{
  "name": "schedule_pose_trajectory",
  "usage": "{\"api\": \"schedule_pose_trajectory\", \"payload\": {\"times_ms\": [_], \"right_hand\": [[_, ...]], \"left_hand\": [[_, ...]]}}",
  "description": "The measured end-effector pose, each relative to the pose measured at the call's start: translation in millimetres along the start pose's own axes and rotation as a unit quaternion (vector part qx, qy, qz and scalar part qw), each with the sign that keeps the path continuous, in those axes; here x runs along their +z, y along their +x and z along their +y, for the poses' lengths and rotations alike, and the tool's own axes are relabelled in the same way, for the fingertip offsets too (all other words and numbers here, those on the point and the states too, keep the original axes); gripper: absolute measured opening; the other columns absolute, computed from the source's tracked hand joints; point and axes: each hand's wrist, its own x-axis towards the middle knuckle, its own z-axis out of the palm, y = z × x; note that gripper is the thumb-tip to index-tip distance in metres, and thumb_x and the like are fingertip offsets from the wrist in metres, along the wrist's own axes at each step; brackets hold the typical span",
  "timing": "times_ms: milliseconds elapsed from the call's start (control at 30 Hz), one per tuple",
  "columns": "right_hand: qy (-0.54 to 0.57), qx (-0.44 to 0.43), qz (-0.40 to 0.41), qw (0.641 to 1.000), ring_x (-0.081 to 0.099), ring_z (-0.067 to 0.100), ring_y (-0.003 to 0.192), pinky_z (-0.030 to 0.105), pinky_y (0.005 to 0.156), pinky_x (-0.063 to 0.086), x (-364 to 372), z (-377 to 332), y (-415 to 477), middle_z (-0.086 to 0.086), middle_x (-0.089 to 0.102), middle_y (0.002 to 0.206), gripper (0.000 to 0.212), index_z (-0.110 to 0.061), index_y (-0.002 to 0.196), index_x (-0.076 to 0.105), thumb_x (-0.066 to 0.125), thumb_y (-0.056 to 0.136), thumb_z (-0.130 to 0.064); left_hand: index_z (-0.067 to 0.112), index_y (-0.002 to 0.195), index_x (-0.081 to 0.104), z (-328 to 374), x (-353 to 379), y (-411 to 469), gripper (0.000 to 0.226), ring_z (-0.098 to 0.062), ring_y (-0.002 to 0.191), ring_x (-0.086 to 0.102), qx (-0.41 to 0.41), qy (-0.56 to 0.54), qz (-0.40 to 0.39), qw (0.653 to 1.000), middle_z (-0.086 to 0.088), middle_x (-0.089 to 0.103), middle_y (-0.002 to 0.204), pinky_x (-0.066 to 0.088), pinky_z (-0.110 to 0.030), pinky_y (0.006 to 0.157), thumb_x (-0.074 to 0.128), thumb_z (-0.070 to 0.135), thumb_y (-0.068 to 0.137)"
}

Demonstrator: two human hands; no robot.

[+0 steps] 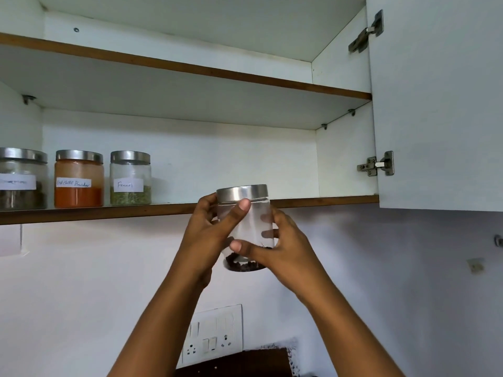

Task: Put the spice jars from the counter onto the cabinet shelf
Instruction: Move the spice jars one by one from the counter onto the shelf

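Note:
I hold a clear spice jar (251, 221) with a steel lid and a few dark seeds at its bottom, raised in front of the lower cabinet shelf (321, 201). My left hand (209, 229) grips its left side, thumb across the front near the lid. My right hand (283, 248) wraps its right side, thumb low on the front. The jar's lid is level with the shelf's front edge. Three jars stand on the shelf at the left: a dark-filled jar (23, 180), a red chilli powder jar (79, 180) and a fennel jar (130, 179).
The upper shelf (190, 68) runs above. The open cabinet door (435, 104) hangs at the right with two hinges. A switch and socket panel (212, 336) sits on the wall below, and a dark object (245, 363) lies at the bottom edge.

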Motion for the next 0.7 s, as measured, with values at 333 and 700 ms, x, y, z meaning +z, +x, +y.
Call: {"api": "schedule_pose_trajectory", "payload": {"times_ms": [333, 700], "right_hand": [[0.283, 0.018, -0.086, 0.955, 0.069, 0.019, 0.098, 0.028, 0.074, 0.057, -21.1, 8.5, 5.3, 0.003, 0.069, 0.111, 0.058, -0.02, 0.116, 0.062, 0.083, 0.061, -0.021], [0.297, 0.035, -0.031, 0.954, 0.068, 0.003, 0.096, 0.026, 0.089, 0.051, -24.9, 15.6, 13.7, -0.009, 0.074, 0.099, 0.042, -0.023, 0.104, 0.068, 0.068, 0.065, -0.037]], "left_hand": [[0.02, 0.129, 0.055, -3.7, -31.2, 3.1, 0.073, -0.025, 0.113, 0.062, -0.019, -0.029, -0.199, 0.979, -0.008, 0.066, 0.122, 0.056, -0.033, 0.083, 0.084, 0.036, 0.064], [0.025, 0.136, 0.048, -9.7, -31.1, 3.6, 0.091, -0.018, 0.106, 0.066, 0.039, 0.011, -0.13, 0.991, 0.001, 0.069, 0.118, 0.056, -0.027, 0.08, 0.085, 0.016, 0.053]]}}
